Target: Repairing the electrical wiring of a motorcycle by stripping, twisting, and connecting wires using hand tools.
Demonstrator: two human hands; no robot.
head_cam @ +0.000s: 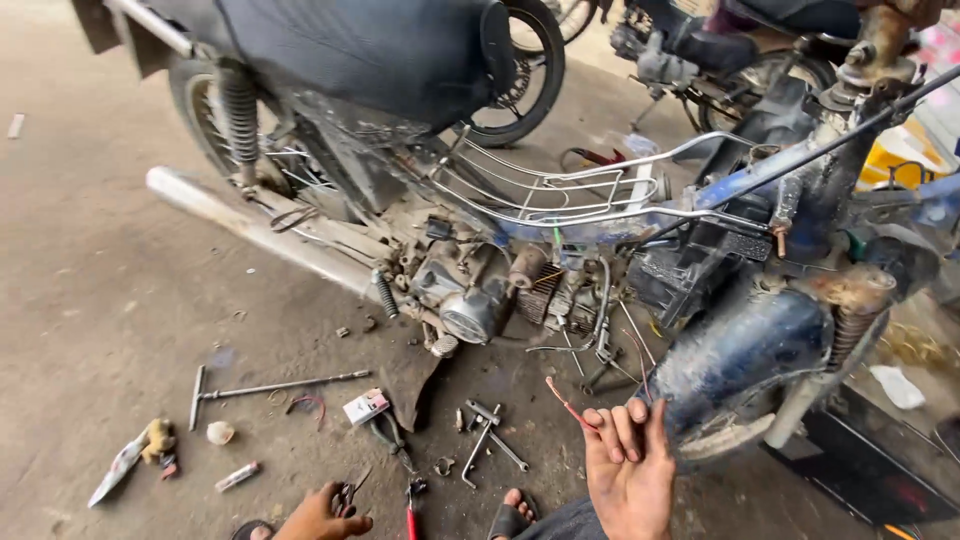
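Observation:
My right hand [630,470] is held palm up at the bottom centre, fingers spread. A thin red wire [565,404] ends right at its fingertips, and I cannot tell whether the fingers pinch it. The wire leads up toward the engine [470,295] of a dirty motorcycle that fills the view. My left hand [318,516] is low on the ground at the bottom edge, closed around a small dark plier-like tool [346,496]. Just right of it lie red-handled pliers [410,512].
On the concrete floor lie a T-handle wrench [265,388], a small box [365,405], several spanners [485,435] and scraps. The exhaust pipe [250,225] runs left, the blue front fender [740,345] stands right. My sandalled foot [510,515] is between my hands. More motorcycles [720,50] stand behind.

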